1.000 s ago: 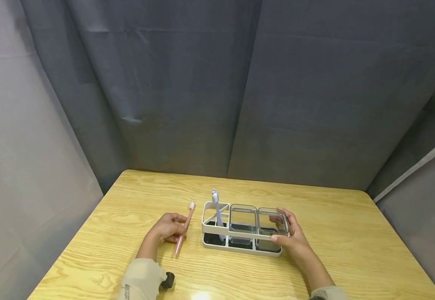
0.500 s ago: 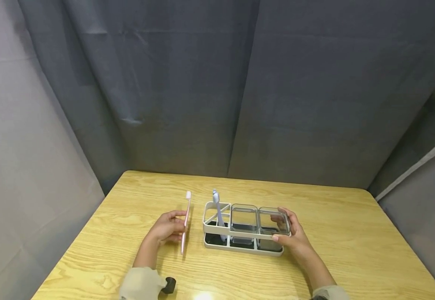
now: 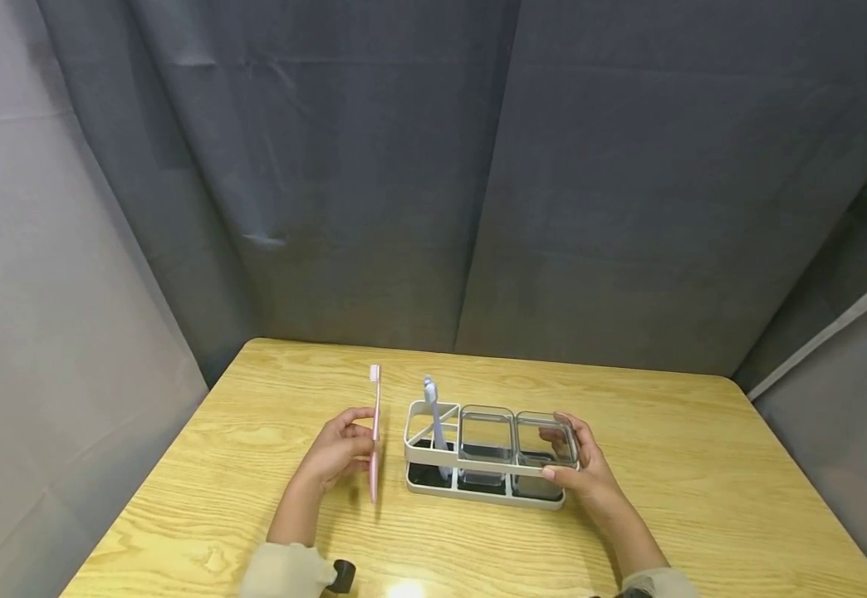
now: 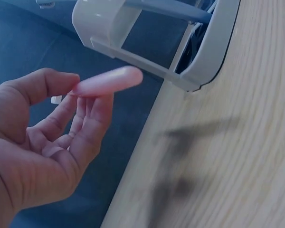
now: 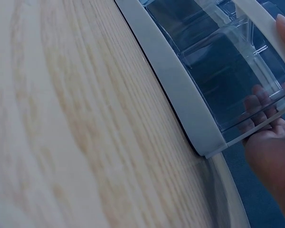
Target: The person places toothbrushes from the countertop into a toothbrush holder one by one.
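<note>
My left hand (image 3: 340,450) pinches a pink toothbrush (image 3: 376,432) between thumb and fingers, upright and just above the table, left of the holder. In the left wrist view the rounded end of the pink toothbrush (image 4: 111,81) points toward the camera. A white toothbrush holder (image 3: 431,457) stands on the table, with a blue toothbrush (image 3: 437,419) leaning in its left section. Two clear cups (image 3: 486,432) fill its other sections. Around the holder's right end my right hand (image 3: 586,465) grips, thumb in front; its fingers (image 5: 259,107) show through the clear cup.
The wooden table (image 3: 702,482) spreads around the holder on all sides. Behind it hangs a dark grey curtain (image 3: 590,183), and a lighter curtain (image 3: 52,291) hangs at the left.
My left hand has lifted the pink toothbrush off the table and turned it from slanted to upright, bristle end up. My right hand and the holder have barely moved.
</note>
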